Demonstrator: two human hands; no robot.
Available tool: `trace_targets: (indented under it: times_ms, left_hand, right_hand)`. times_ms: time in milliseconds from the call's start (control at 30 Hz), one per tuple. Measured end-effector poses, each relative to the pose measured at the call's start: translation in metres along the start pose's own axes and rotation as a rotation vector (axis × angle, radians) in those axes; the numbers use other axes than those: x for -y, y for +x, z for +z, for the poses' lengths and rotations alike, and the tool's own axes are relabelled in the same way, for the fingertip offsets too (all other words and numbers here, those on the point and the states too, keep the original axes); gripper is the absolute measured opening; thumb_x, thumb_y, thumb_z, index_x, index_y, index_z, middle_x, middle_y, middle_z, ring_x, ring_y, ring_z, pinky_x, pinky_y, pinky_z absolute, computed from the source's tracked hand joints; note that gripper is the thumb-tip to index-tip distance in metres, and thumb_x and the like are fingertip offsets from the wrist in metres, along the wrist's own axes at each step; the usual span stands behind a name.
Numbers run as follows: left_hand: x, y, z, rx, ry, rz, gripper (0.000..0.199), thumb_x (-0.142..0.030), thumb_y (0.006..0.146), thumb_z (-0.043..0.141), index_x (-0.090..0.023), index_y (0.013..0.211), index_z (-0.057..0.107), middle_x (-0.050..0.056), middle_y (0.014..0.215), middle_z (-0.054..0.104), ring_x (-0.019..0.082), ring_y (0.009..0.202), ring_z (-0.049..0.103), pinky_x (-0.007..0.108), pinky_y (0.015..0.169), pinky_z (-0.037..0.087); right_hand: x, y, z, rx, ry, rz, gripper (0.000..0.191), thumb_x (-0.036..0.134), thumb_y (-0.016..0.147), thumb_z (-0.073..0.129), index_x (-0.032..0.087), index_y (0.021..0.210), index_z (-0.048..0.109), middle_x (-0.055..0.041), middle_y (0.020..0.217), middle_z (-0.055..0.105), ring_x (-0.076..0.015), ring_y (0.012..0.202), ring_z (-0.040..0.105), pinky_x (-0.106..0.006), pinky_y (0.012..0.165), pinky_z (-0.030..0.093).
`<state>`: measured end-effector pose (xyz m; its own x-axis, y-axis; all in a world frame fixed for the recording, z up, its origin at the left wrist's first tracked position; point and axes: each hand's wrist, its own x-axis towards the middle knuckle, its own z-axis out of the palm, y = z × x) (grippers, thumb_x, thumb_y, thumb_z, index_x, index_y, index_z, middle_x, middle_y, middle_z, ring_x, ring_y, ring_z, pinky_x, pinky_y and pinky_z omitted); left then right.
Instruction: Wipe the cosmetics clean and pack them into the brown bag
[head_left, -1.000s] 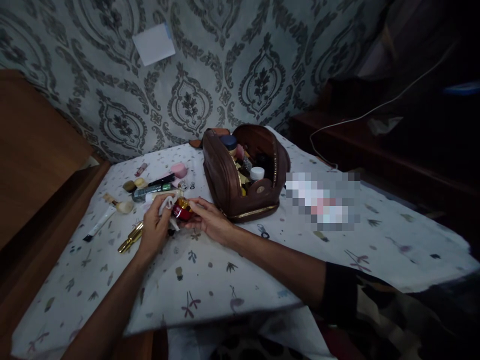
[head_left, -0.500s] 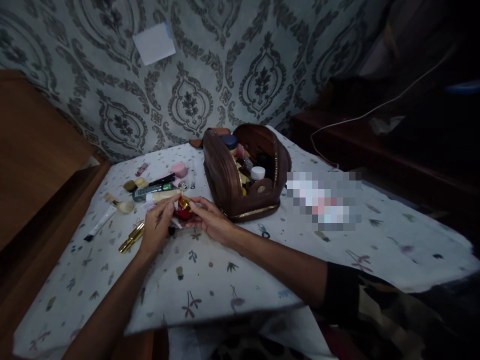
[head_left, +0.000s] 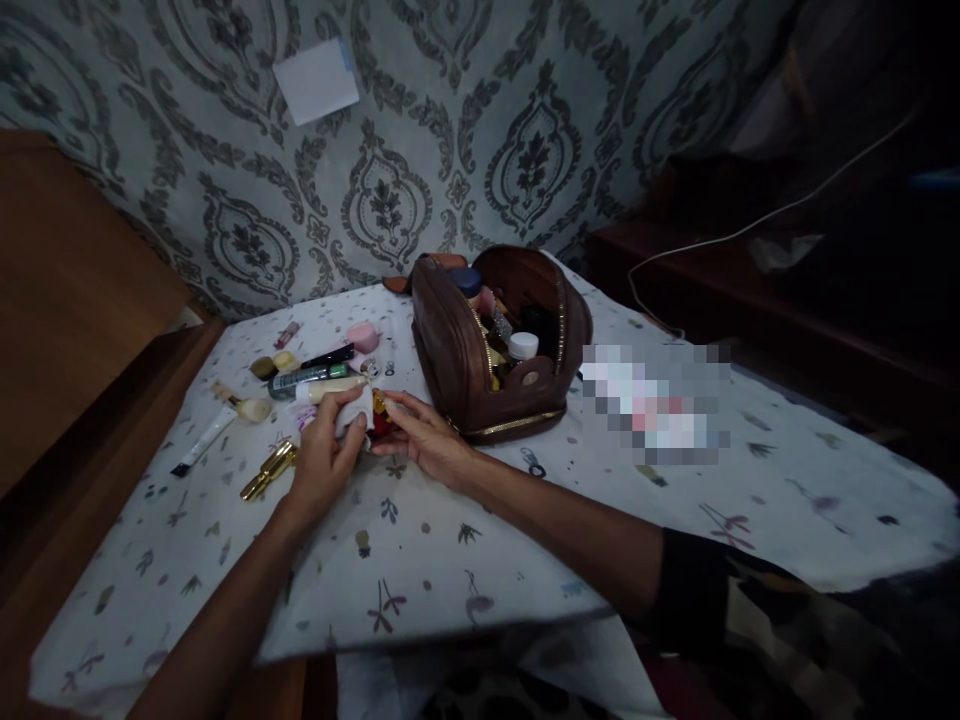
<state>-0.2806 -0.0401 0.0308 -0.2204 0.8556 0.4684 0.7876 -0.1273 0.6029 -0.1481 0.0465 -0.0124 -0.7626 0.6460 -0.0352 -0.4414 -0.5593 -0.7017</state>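
My left hand is closed on a white cloth or tissue. The cloth presses against a small red bottle with a gold top, which my right hand grips from the right. My fingers cover part of the bottle. Just left of my left hand lies a shiny gold bottle. Behind the hands are a cream-coloured tube and a dark green tube. To the right stands a brown bag, unzipped, with a white-capped jar and other items inside.
On the printed tablecloth, a white tube, a small cream bottle and a pink round item lie at the left. A blurred-out patch covers something right of the bag. A wooden panel borders the left side.
The white cloth has come up in my left hand and now lies against the red bottle. The bottle has shifted slightly right, with my right hand still on it.
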Motion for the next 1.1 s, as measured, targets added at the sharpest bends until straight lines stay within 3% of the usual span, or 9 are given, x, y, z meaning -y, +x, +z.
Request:
trace_targets:
  times_ms: [300, 500, 733, 900, 1100]
  left_hand:
    - [0.001, 0.001, -0.001, 0.020, 0.016, 0.023, 0.032, -0.038, 0.097, 0.045, -0.018, 0.120, 0.055, 0.007, 0.115, 0.067, 0.022, 0.107, 0.063, 0.033, 0.088, 0.050]
    - [-0.002, 0.002, -0.002, 0.034, 0.061, 0.080, 0.032, -0.036, 0.098, 0.043, -0.017, 0.121, 0.056, 0.009, 0.118, 0.067, 0.022, 0.110, 0.063, 0.035, 0.094, 0.050]
    - [0.005, 0.000, 0.002, 0.066, 0.120, 0.179, 0.038, -0.037, 0.096, 0.049, -0.017, 0.128, 0.050, 0.013, 0.128, 0.061, 0.025, 0.122, 0.058, 0.040, 0.105, 0.045]
    - [0.017, 0.003, 0.003, 0.085, 0.125, 0.120, 0.064, -0.047, 0.081, 0.069, -0.019, 0.133, 0.044, 0.013, 0.132, 0.058, 0.029, 0.123, 0.057, 0.043, 0.103, 0.046]
    - [0.020, 0.004, 0.006, 0.059, 0.106, 0.103, 0.058, -0.045, 0.081, 0.068, -0.019, 0.128, 0.049, 0.011, 0.126, 0.063, 0.029, 0.117, 0.061, 0.043, 0.100, 0.048]
  right_hand:
    - [0.007, -0.002, 0.003, -0.030, -0.007, 0.113, 0.025, 0.042, 0.099, 0.052, 0.019, 0.105, 0.059, -0.0017, 0.075, 0.071, -0.0148, 0.064, 0.072, -0.027, 0.064, 0.058]
    - [0.005, -0.001, 0.002, 0.001, -0.042, 0.093, 0.020, 0.040, 0.096, 0.057, 0.020, 0.094, 0.053, 0.0001, 0.076, 0.071, -0.0146, 0.062, 0.073, -0.021, 0.056, 0.052]
    - [0.004, 0.000, 0.002, -0.014, -0.047, 0.093, 0.019, 0.037, 0.100, 0.049, 0.020, 0.091, 0.050, 0.0012, 0.071, 0.069, -0.0121, 0.056, 0.069, -0.019, 0.051, 0.051]
    - [0.001, -0.001, 0.000, -0.025, -0.061, 0.059, 0.028, 0.045, 0.093, 0.061, 0.019, 0.087, 0.052, 0.0037, 0.063, 0.063, -0.0118, 0.054, 0.065, -0.021, 0.050, 0.053]
    - [0.002, -0.001, 0.001, 0.005, -0.093, 0.072, 0.026, 0.042, 0.099, 0.052, 0.020, 0.085, 0.050, 0.0036, 0.057, 0.063, -0.0133, 0.053, 0.067, -0.020, 0.049, 0.053]
